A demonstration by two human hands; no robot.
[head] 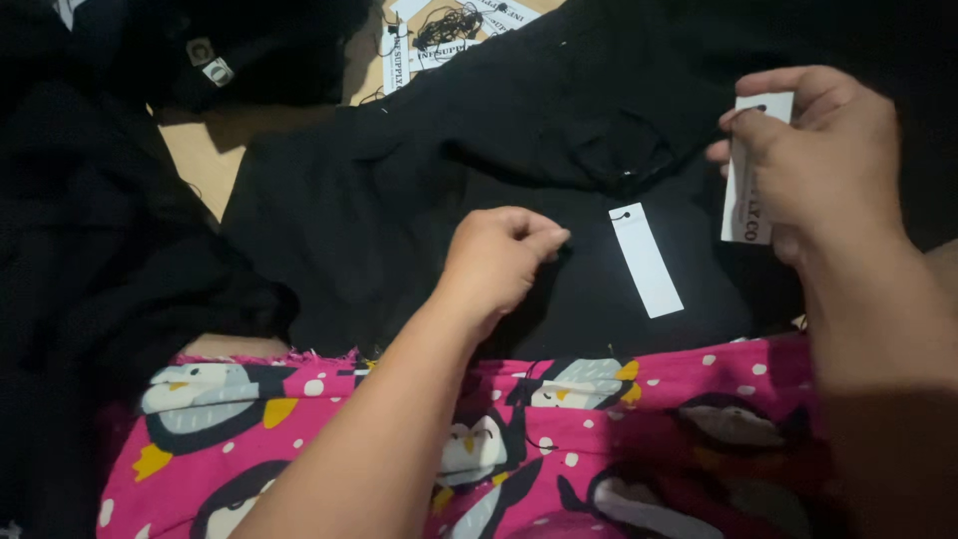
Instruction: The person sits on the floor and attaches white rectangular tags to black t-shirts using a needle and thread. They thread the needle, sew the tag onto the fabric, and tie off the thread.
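Observation:
A black garment [419,200] lies spread in front of me. My left hand [499,255] is closed, its fingertips pinched on something thin, perhaps a tag's black string, above the cloth. A narrow white tag [647,260] lies on the garment just right of that hand. My right hand [818,155] holds another white paper tag [746,200] upright at the right, thumb and fingers pinched at its top.
Pink cloth with a penguin print [499,439] covers my lap at the bottom. More dark clothes [90,230] are heaped on the left. A bundle of white tags with black strings [444,30] lies at the top on a tan surface [205,160].

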